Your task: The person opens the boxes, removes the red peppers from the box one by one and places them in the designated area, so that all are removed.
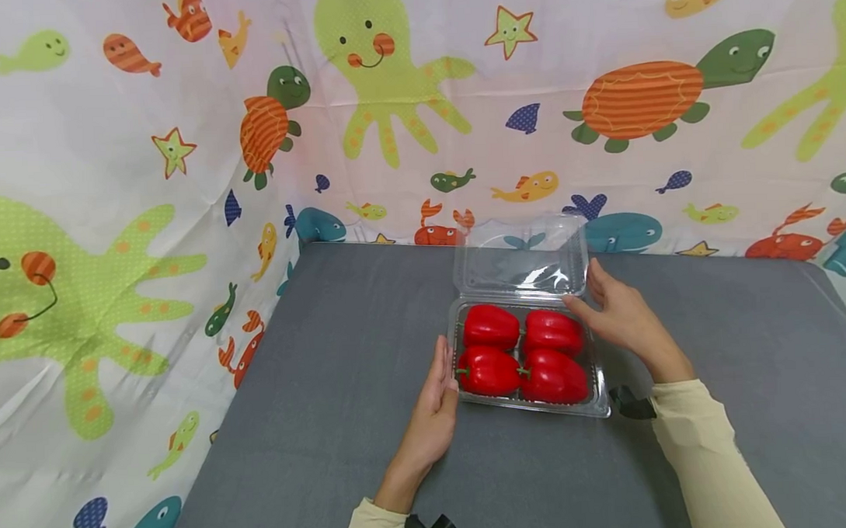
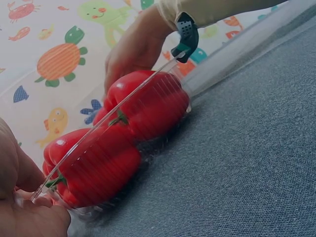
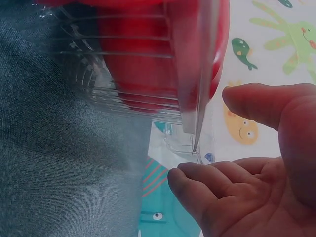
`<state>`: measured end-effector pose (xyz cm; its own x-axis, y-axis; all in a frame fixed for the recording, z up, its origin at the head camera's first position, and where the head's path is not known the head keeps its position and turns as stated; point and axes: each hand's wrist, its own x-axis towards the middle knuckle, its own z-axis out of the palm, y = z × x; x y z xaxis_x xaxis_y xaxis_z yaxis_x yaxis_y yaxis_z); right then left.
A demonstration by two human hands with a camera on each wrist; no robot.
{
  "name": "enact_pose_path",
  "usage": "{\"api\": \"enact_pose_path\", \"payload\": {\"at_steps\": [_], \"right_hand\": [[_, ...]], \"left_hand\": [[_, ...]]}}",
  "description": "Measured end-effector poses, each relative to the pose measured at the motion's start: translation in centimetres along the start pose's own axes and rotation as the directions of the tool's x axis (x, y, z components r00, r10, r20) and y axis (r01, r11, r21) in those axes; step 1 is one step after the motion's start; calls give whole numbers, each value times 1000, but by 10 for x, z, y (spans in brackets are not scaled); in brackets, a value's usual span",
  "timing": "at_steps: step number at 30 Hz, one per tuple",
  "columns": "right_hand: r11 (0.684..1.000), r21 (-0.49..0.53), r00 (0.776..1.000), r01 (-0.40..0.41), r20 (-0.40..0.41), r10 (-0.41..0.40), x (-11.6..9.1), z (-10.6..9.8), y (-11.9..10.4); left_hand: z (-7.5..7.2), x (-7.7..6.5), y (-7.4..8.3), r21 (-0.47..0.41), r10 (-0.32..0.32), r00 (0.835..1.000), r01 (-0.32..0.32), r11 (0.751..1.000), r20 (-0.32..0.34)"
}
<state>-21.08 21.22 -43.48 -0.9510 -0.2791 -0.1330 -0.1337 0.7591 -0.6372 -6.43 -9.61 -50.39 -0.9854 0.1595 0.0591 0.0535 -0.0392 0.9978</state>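
Observation:
A clear plastic clamshell container [image 1: 600, 404] rests on the grey cloth with its lid [image 1: 489, 271] raised at the back, leaning toward the wall. Several red bell peppers [image 1: 554, 377] with green stems sit inside in two rows. At the container's left side is my left hand [image 1: 430, 411]; its thumb and fingers pinch the rim, as the left wrist view shows. My right hand [image 1: 628, 319] is beside the back right corner, near the hinge and lid. Thumb and fingers are spread apart there, holding nothing; whether a fingertip touches the lid is hard to tell.
Grey cloth [image 1: 317, 423] covers the table. Behind and to the left hangs a white curtain [image 1: 406, 187] printed with sea animals; the raised lid stands close to the back one. Dark wrist devices [image 1: 632, 403] are strapped near both sleeves.

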Motion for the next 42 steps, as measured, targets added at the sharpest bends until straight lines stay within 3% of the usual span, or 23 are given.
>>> {"api": "enact_pose_path", "payload": {"at_steps": [12, 21, 29, 36, 42], "right_hand": [[1000, -11, 1000, 3, 21, -3, -4, 1, 7], [995, -99, 1000, 13, 1, -13, -12, -1, 7], [987, -126, 995, 103, 30, -100, -41, -10, -15], [964, -119, 967, 238, 124, -224, -71, -6, -32], [961, -109, 960, 253, 147, -237, -93, 5, -41]], "left_hand": [[4, -1, 0, -11, -11, 1000, 11, 1000, -5], [7, 0, 1, -17, -5, 1000, 5, 1000, 5], [8, -1, 0, -26, 2, 1000, -2, 1000, 2], [8, 0, 1, -63, 19, 1000, -19, 998, 6], [9, 0, 0, -69, 19, 1000, -19, 997, 6]]}}
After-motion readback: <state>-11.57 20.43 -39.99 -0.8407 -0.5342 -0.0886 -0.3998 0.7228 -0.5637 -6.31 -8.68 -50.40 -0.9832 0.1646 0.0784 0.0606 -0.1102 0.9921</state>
